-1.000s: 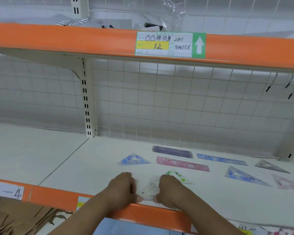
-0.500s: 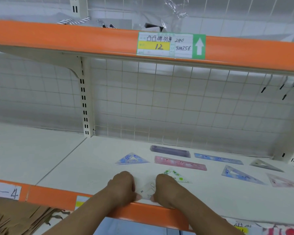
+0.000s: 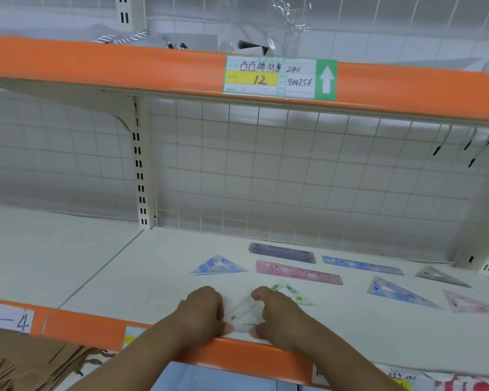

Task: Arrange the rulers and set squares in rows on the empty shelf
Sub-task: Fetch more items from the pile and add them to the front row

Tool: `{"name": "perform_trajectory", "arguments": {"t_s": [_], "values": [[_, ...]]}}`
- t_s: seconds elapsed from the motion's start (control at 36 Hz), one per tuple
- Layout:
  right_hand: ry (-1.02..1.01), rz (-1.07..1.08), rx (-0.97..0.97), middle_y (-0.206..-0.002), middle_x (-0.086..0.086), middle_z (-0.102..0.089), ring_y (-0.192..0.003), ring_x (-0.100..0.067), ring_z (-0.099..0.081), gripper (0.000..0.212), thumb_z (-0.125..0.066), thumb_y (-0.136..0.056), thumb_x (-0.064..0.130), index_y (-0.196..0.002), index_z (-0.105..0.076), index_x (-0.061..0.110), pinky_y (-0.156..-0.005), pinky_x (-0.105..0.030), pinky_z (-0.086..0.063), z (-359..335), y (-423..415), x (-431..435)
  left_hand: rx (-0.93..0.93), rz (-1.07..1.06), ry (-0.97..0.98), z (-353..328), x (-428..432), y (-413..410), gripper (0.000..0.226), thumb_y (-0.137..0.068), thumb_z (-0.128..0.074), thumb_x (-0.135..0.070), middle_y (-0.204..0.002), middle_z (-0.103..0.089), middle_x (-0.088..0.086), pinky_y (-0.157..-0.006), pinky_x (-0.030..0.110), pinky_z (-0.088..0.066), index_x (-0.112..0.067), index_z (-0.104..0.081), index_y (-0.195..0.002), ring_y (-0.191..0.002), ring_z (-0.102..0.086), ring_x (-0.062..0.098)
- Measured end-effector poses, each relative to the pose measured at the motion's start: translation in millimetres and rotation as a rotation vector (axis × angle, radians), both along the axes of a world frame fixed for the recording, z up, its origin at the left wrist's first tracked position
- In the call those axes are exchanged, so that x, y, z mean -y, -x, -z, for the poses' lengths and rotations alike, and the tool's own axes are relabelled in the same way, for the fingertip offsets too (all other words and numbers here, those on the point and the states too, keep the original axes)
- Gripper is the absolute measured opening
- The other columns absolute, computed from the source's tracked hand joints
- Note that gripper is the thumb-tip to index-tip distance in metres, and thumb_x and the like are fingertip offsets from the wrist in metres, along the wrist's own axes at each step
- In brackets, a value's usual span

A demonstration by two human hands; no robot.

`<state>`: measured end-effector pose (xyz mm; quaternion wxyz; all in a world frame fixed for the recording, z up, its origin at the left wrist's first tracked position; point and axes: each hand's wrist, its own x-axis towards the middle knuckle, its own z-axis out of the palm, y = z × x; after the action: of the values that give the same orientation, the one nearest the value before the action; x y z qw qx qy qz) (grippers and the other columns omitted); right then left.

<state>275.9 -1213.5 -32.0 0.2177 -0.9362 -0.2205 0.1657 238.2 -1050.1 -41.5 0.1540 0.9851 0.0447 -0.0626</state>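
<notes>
Here, left hand (image 3: 201, 311) and right hand (image 3: 278, 318) flank, pinching the set square (image 3: 244, 317).

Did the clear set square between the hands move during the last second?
No; the clear set square keeps its place beside the green set square.

Clear set square (image 3: 237, 316) at shelf (image 3: 153, 277) front

Flat on the white shelf (image 3: 153, 277): pink ruler (image 3: 298, 272); purple ruler (image 3: 283, 252) behind it; blue ruler (image 3: 362, 265), grey set square (image 3: 441, 276), pink set square (image 3: 469, 303) right of it; blue set square (image 3: 218, 267) left; green set square (image 3: 294, 295), clear set square (image 3: 244, 317) in front.
</notes>
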Motion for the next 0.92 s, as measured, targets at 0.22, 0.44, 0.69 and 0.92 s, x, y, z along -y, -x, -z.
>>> {"name": "perform_trajectory", "arguments": {"t_s": [0.22,0.44,0.69,0.92], "values": [[0.100,-0.079,0.185,-0.133,-0.009,-0.035,-0.120,-0.025,-0.048,0.055,-0.063,-0.089,0.024,-0.137,-0.039,0.011,-0.100,-0.032,-0.042,-1.8,9.3,0.1,0.000,0.017,-0.014,-0.8,-0.2,1.2,0.032,-0.087,-0.064,-0.041,-0.109,-0.051,0.001,-0.093,0.031,-0.046,-0.027,-0.040,-0.071,-0.105,-0.054,0.019],[0.428,-0.248,0.461,-0.136,-0.021,-0.041,-0.117,-0.034,-0.051,0.065,-0.044,-0.096,0.007,-0.151,-0.009,0.003,-0.089,-0.041,-0.047,3.3,7.3,-3.5,0.018,0.042,-0.027,0.3,-3.9,3.0,0.036,-0.089,-0.062,-0.042,-0.100,-0.046,-0.001,-0.093,0.031,-0.045,-0.029,-0.035,-0.068,-0.095,-0.050,0.016],[0.323,-0.252,0.390,-0.146,-0.014,-0.034,-0.131,-0.028,-0.038,0.073,-0.051,-0.095,0.027,-0.152,-0.010,0.008,-0.104,-0.035,-0.039,-11.0,14.8,2.5,0.040,0.064,0.013,6.9,-10.5,1.4,0.035,-0.095,-0.052,-0.036,-0.098,-0.045,0.000,-0.093,0.033,-0.045,-0.028,-0.035,-0.066,-0.098,-0.051,0.019],[0.336,-0.184,0.384,-0.143,-0.015,-0.037,-0.130,-0.029,-0.040,0.064,-0.049,-0.097,0.023,-0.150,-0.019,0.005,-0.104,-0.035,-0.037,-6.3,13.0,5.1,0.007,0.082,0.053,5.7,-11.8,1.1,0.032,-0.093,-0.053,-0.047,-0.103,-0.052,0.001,-0.093,0.034,-0.045,-0.028,-0.040,-0.070,-0.101,-0.053,0.019]]}}
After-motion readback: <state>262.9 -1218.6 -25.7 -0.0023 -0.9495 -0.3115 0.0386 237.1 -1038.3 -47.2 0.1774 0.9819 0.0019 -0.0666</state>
